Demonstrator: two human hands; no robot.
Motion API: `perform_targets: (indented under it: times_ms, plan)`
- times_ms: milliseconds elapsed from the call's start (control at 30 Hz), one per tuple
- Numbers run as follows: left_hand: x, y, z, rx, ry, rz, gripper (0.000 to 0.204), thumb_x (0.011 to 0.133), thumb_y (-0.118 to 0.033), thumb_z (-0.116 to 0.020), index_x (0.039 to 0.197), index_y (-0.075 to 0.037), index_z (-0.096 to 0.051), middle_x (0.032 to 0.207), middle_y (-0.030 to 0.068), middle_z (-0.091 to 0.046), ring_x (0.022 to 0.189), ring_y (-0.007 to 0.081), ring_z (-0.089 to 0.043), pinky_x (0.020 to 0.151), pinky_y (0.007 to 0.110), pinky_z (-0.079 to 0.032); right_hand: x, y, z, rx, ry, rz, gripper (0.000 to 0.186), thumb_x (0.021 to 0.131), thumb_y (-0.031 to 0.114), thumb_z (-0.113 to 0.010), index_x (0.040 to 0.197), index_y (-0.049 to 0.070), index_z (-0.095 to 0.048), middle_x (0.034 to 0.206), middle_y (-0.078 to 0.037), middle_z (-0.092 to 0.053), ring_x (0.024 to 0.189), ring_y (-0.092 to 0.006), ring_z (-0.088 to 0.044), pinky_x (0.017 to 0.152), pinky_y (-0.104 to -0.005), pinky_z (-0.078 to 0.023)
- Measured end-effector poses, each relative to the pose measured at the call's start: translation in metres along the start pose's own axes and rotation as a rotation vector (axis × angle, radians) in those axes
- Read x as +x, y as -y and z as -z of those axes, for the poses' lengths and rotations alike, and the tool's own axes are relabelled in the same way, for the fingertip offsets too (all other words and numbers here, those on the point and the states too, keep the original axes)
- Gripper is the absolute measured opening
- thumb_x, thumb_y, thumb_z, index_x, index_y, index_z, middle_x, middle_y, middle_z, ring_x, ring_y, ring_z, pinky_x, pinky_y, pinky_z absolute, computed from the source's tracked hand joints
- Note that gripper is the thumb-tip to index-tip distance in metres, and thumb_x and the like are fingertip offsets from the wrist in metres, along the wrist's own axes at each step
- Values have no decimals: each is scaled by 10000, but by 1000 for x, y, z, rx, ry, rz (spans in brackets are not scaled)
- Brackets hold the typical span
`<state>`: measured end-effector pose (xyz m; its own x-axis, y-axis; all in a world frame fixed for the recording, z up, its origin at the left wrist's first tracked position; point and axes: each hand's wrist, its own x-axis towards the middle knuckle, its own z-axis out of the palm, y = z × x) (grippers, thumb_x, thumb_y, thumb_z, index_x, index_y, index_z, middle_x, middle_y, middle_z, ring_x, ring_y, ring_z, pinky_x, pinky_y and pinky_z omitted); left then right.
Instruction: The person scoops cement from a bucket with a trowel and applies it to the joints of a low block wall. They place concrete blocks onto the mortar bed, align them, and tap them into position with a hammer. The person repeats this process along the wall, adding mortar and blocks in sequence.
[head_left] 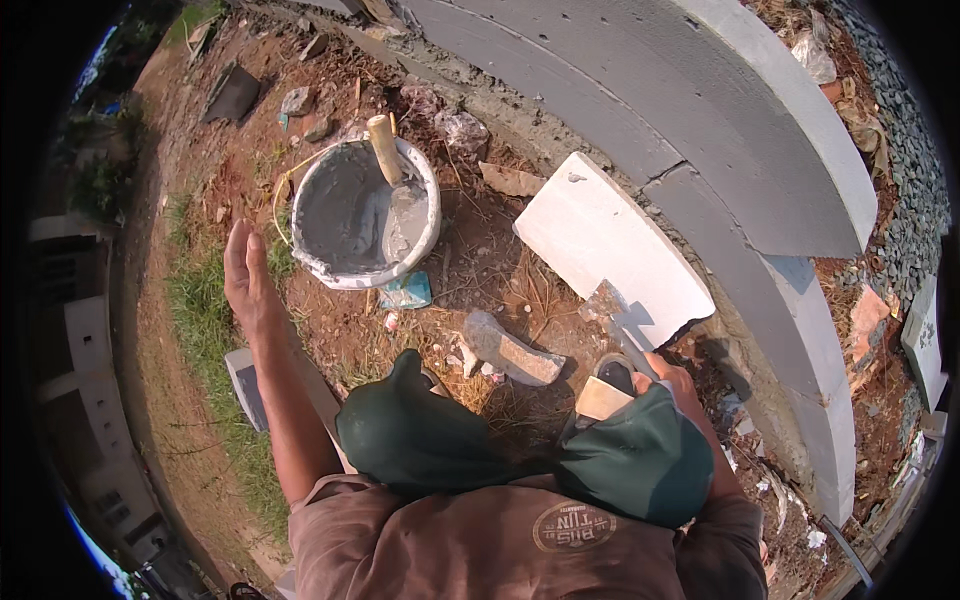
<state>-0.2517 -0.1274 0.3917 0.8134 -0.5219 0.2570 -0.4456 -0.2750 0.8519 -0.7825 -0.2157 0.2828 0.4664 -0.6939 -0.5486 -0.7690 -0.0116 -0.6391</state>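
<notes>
My left hand (255,280) is raised left of a white bucket (312,270) of grey mortar, fingers straight and empty. A wooden-handled tool (382,145) stands in the mortar. My right hand (665,372) grips a trowel (615,315), its mortar-smeared metal blade over the lower part of a white block (600,230) lying on the soil. A long, broken chunk (515,350) and a teal packet (405,292) lie between my knees and the bucket.
A curved wall of grey blocks (720,140) runs along the right, with gravel (900,190) behind it. Grass (210,350), dirt and rubble (230,90) lie to the left and top. A building (90,370) shows at the far left edge.
</notes>
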Motion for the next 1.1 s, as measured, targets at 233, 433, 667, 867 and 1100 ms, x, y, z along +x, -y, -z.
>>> perform_targets:
  times_ms: [233,433,667,867,1100]
  plan:
    - [-84,162,89,-112,-197,582,673,918,-512,-517,1404,-68,-371,1376,118,-483,1334,247,-382,1073,483,-262,122,140,-34,-709,378,712,380,844,204,-602,1203,94,-544,882,-109,-607,850,-296,-626,710,-432,-492]
    - [-30,178,38,-157,-67,642,710,917,-572,-458,1381,-38,-402,1349,166,-492,1276,265,-439,1040,451,-314,176,189,-127,-773,338,1018,255,824,236,-638,1027,84,-605,849,-94,-598,855,-266,-622,728,-413,-481]
    - [53,216,16,-298,131,827,806,902,-662,-359,1346,6,-442,1074,126,-610,820,180,-567,760,364,-458,220,344,-55,-381,-441,912,451,846,343,-661,1154,29,-562,1094,-138,-573,889,-334,-626,793,-430,-500]
    - [79,199,-15,-160,161,721,672,887,-612,-475,1027,9,-691,756,65,-621,608,139,-549,573,291,-447,315,397,-62,-572,-28,657,496,795,348,-683,1132,7,-558,955,-212,-634,915,-349,-628,790,-431,-482]
    - [65,148,-28,-287,210,419,504,945,-425,-505,914,47,-678,756,52,-628,721,147,-540,689,322,-442,230,386,-44,-1248,481,481,417,778,351,-653,1038,29,-597,787,-198,-654,804,-371,-640,727,-463,-483]
